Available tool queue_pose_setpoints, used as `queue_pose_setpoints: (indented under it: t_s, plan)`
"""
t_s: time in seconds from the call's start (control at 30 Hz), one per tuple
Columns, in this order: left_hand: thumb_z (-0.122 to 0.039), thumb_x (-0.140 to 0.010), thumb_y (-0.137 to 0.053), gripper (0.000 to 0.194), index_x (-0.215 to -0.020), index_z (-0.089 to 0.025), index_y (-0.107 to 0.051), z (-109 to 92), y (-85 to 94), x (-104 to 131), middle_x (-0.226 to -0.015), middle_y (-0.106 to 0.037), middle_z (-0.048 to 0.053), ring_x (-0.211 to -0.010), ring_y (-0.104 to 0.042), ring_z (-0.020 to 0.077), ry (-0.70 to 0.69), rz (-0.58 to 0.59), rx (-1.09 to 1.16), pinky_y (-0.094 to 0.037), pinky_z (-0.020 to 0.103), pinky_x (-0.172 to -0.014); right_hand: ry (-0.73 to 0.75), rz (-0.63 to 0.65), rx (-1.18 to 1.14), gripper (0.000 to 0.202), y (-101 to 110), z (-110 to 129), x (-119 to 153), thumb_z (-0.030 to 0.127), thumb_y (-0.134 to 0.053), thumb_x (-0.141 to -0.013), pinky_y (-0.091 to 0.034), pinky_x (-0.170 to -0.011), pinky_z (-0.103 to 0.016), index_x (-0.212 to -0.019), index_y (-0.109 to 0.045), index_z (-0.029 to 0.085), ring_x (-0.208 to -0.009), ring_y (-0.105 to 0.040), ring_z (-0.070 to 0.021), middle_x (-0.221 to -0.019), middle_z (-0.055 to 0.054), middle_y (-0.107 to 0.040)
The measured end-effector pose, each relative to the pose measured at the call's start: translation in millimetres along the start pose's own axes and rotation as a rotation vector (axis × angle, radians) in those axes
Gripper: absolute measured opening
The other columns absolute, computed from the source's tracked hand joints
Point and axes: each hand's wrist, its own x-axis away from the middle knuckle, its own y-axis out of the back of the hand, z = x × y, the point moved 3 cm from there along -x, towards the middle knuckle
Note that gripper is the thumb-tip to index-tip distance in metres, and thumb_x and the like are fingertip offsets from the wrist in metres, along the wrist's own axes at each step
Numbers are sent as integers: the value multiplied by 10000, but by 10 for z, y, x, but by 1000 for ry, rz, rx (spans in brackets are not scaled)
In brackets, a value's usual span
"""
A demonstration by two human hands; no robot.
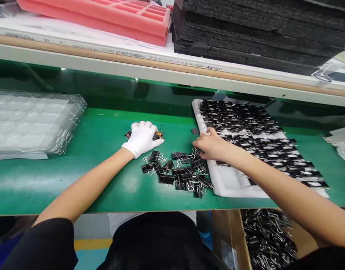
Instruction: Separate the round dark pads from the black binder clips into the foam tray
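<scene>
My left hand [144,138], in a white glove, is over round black-and-gold parts [158,135] on the green mat. Its fingers curl over the far side while the thumb lies on the near side; the glove hides the middle of the parts. Bare and closed, my right hand [208,144] is at the left edge of a white tray [231,180], with its fingertips on a binder clip [195,153] at the top of a loose pile. The pile of black binder clips [180,174] lies between my hands, wire handles pointing several ways. Rows of clipped pieces [242,120] cover most of the tray.
Stacked clear plastic trays [34,123] stand at the left. A cardboard box [231,240] of binder clips is below the table edge at right. On the shelf above are pink foam [105,18] and black foam sheets [254,37]. A dark disc [195,131] lies beside the white tray.
</scene>
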Motion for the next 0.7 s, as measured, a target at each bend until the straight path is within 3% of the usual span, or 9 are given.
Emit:
queue_pose_setpoints:
  t_s: [0.13,0.2,0.3,0.43,0.57,0.7]
  plan:
    - [-655,-902,-603,532,-1140,-194,-719,13,-15,37,-1165,-684,159,-1134,-557,373,6,-5,17,-345,521,-959,-72,-262,32,261,275,-54,-82,35,-567,-844,-308,-909,-421,-1048,-697,135,-981,-615,-276,-1085,-157,-699]
    - [-615,-917,-590,492,-1164,-208,-713,14,2,55,-1183,-688,149,-1138,-563,365,-18,-13,20,-338,523,-973,-35,-354,-94,292,384,-24,-250,57,-550,-868,-346,-868,-394,-1113,-687,134,-944,-623,-260,-1129,-154,-679]
    - [-536,-913,-603,520,-1325,-222,-649,-8,48,90,-1266,-677,138,-1176,-563,353,-58,-43,24,-321,520,-1012,138,-386,-397,321,477,123,-603,104,-606,-857,-422,-823,-346,-1165,-684,151,-946,-638,-237,-1152,-127,-663]
    - [-673,-835,-657,742,-1377,-171,-590,-14,83,128,-1242,-676,183,-1172,-564,392,45,-76,11,-339,522,-967,259,-417,-592,381,515,317,-990,60,-647,-808,-489,-901,-351,-1175,-691,155,-1040,-659,-252,-1150,-124,-683]
    - [-625,-914,-591,557,-1253,-184,-630,-16,51,125,-1123,-714,158,-1103,-602,368,62,-55,19,-341,505,-939,306,-435,-717,440,484,391,-1131,27,-645,-783,-526,-967,-394,-1200,-677,164,-1090,-691,-262,-1177,-112,-742]
    - [-546,-942,-586,491,-1280,-191,-612,-7,33,105,-1121,-726,135,-1093,-618,354,15,-53,51,-342,491,-930,339,-465,-867,457,417,395,-1139,61,-635,-775,-542,-1032,-427,-1211,-671,190,-1123,-711,-248,-1214,-84,-753]
